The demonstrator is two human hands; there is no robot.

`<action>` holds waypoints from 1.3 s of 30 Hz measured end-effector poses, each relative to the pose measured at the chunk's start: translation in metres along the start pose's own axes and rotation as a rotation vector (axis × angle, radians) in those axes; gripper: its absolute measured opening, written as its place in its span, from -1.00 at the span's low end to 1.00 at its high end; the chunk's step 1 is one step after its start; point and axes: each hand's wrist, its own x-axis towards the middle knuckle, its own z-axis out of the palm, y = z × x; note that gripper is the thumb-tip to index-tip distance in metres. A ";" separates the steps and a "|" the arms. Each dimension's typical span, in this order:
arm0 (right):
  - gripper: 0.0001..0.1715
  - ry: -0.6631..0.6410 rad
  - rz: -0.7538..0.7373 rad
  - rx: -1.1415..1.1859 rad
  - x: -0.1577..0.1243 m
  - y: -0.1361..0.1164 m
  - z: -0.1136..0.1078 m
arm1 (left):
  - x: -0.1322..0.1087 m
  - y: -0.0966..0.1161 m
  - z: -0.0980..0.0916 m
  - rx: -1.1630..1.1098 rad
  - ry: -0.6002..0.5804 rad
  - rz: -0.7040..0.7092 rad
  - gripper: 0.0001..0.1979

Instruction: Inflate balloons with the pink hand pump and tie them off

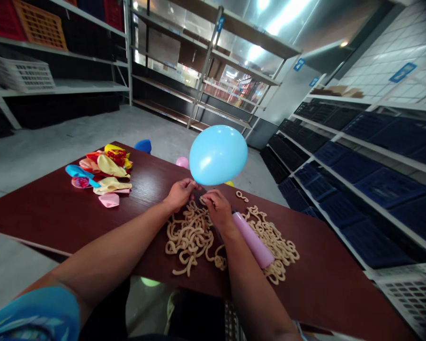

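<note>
An inflated light-blue balloon (218,154) floats or stands above the far edge of the table, its neck pinched in the fingers of my left hand (181,193). Close beside it, my right hand (216,206) is closed, with a bit of beige cord (202,201) seemingly between its fingertips. Beneath both hands lies a tangled heap of beige cord pieces (191,232). A lilac cylinder (253,240) with a dark end rests just right of my right forearm, against a second heap of cord pieces (282,248).
Flat balloons (110,170) in several colours lie at the table's (142,175) far left. A single curled cord (242,196) sits near the far edge. A pink balloon (182,162) and a blue one (143,146) show beyond the table. Shelves with dark crates (362,166) stand right.
</note>
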 end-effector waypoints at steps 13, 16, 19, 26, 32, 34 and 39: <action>-0.71 0.125 0.209 -0.070 -0.001 -0.011 0.008 | -0.006 -0.005 0.007 0.304 -0.125 0.058 -0.73; -0.61 0.094 0.366 0.078 0.000 -0.014 0.006 | -0.004 -0.004 0.005 0.139 -0.090 0.009 -0.74; -0.52 -0.081 0.566 0.372 0.001 -0.018 0.005 | 0.000 -0.003 0.003 -0.004 -0.103 -0.051 -0.74; -0.64 -0.302 0.745 0.512 0.001 -0.009 -0.032 | 0.010 -0.007 -0.010 0.105 -0.040 0.048 -0.73; -0.69 0.045 0.493 0.005 0.028 -0.025 -0.072 | 0.009 -0.002 -0.014 0.384 -0.076 0.209 -0.70; -0.74 0.105 0.233 -0.220 0.043 -0.043 -0.074 | 0.008 0.000 -0.014 0.482 -0.079 0.264 -0.71; -0.78 -0.040 -0.188 -0.506 0.094 -0.077 -0.041 | 0.008 -0.003 -0.011 0.580 -0.063 0.362 -0.78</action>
